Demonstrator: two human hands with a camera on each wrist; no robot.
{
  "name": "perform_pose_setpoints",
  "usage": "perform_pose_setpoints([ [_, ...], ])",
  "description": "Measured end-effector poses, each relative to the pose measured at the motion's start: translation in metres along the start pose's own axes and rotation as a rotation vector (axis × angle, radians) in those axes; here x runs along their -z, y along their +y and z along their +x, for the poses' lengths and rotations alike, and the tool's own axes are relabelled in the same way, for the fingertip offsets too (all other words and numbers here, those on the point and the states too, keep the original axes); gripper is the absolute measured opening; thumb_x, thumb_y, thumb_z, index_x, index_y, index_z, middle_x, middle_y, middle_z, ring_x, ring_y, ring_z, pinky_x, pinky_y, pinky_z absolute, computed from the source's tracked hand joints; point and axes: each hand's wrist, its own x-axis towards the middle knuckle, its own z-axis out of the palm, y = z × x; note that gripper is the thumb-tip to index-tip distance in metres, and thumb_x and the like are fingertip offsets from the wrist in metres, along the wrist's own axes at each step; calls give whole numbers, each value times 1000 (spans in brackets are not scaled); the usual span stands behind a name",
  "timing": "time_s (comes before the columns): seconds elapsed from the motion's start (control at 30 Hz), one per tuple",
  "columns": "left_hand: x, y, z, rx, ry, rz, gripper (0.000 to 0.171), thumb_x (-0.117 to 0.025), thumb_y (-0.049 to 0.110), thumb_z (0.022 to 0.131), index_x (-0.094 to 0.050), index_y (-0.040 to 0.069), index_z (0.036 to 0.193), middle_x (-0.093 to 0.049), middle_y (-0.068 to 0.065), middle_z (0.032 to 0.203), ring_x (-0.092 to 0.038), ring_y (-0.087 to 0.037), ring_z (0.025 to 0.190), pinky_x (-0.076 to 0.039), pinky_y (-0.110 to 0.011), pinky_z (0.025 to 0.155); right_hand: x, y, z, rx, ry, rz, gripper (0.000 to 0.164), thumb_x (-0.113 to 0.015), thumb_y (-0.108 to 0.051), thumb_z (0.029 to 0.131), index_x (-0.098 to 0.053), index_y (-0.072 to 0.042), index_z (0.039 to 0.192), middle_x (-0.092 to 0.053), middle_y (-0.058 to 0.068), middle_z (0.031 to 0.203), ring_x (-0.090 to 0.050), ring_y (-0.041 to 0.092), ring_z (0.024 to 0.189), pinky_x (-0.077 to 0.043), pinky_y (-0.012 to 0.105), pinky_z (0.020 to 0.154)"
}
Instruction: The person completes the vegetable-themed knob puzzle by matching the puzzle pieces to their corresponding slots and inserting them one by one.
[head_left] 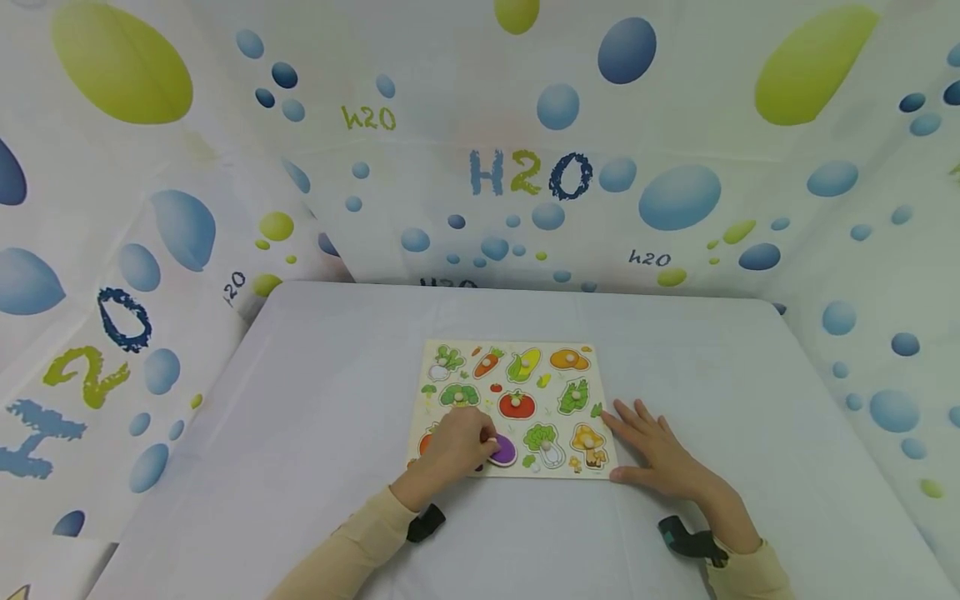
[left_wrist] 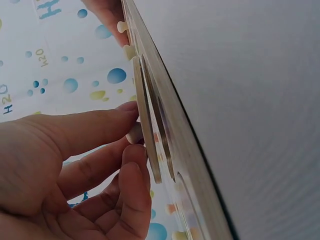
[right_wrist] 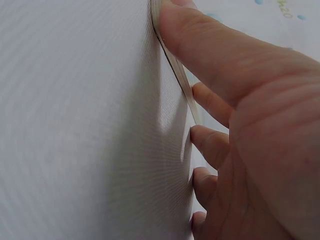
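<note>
A wooden vegetable knob puzzle board [head_left: 551, 412] lies flat on the white table. My left hand [head_left: 459, 435] is over its near edge and pinches the pale knob [left_wrist: 134, 133] of the purple eggplant piece [head_left: 506, 451] between thumb and fingers. Seen from the left wrist, that piece [left_wrist: 150, 150] stands slightly tilted, with a thin gap between it and the board. At the board's right edge my right hand [head_left: 663, 460] rests with fingers spread, thumb by the near corner. The left hand hides part of the board's near left area.
Other knobbed pieces sit on the board, among them a tomato [head_left: 517, 405], a carrot [head_left: 488, 362], corn [head_left: 524, 364] and a mushroom [head_left: 588, 444]. White tablecloth [head_left: 330, 375] surrounds the board. A patterned curtain [head_left: 480, 100] hangs behind the table.
</note>
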Motion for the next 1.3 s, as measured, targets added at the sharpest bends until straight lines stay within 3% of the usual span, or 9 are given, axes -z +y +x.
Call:
perform_pose_setpoints([
  [0.57, -7, 3, 2, 48, -52, 36, 19, -76, 12, 81, -65, 10, 66, -55, 5, 61, -43, -8, 58, -36, -19, 52, 3, -2, -3, 1, 8, 4, 86, -75, -45, 78, -39, -14, 150, -23, 21, 159, -6, 52, 146, -2, 74, 109],
  [1.07, -9, 8, 8, 6, -89, 21, 20, -75, 12, 82, -63, 9, 66, -54, 4, 63, -43, -9, 60, -36, -20, 53, 7, -1, -16, -18, 35, 9, 84, -75, -44, 80, -39, -12, 149, -24, 23, 158, -7, 54, 145, -3, 75, 108],
  [1.2, -4, 5, 6, 26, -101, 40, 14, -76, 17, 82, -72, 5, 77, -59, 2, 69, -46, -10, 63, -39, -22, 55, 4, 0, -13, -13, 29, 19, 84, -75, -43, 80, -39, -12, 150, -23, 23, 159, -6, 53, 145, -2, 74, 108],
  [1.3, 11, 0, 1, 62, -67, 82, 22, -76, 24, 83, -76, 4, 93, -66, -3, 83, -55, -14, 73, -47, -27, 62, 2, 1, -9, 11, 18, 15, 83, -74, -43, 81, -39, -12, 150, -24, 23, 159, -7, 53, 145, -4, 75, 108],
])
